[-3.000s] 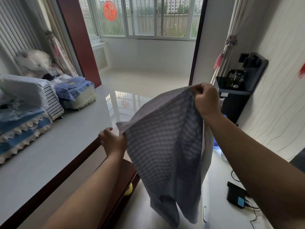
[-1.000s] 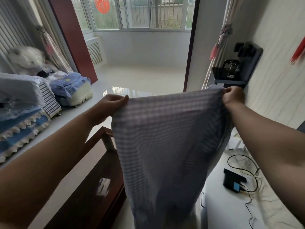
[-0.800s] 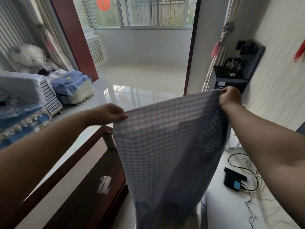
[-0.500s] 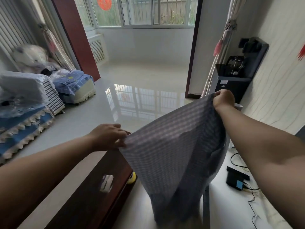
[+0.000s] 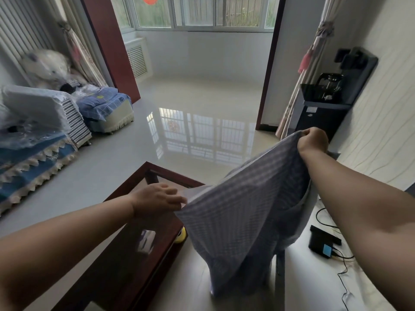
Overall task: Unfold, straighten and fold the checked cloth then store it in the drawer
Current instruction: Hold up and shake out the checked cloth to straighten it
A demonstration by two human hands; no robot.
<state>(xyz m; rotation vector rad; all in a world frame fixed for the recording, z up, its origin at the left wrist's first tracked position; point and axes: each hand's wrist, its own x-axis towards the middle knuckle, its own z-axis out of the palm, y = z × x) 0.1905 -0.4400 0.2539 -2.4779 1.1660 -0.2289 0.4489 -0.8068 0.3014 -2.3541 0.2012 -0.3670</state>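
We hold the checked cloth (image 5: 242, 221) in the air between our two hands: a soft, thin weave of small blue-grey and white squares, sagging in loose folds with its lower end hanging close to the floor (image 5: 202, 104). Our right hand (image 5: 312, 141) is fisted around the higher corner, fingers curled tight into the fabric. Our left hand (image 5: 157, 199) pinches the lower corner above the bench (image 5: 125, 254), a dark red-brown wooden piece with a glossy top that mirrors a pale patch of light. A small yellow object (image 5: 180, 235) peeks out beside its edge (we cannot tell what it is). The floor is polished pale tile, reflecting the barred window (image 5: 197, 11). At the left stands furniture under blue covers with cream scalloped trim (image 5: 33, 171); at the right, a black water dispenser (image 5: 325, 102) against striped wallpaper, and a black box with cables (image 5: 323, 242). No writing is legible.
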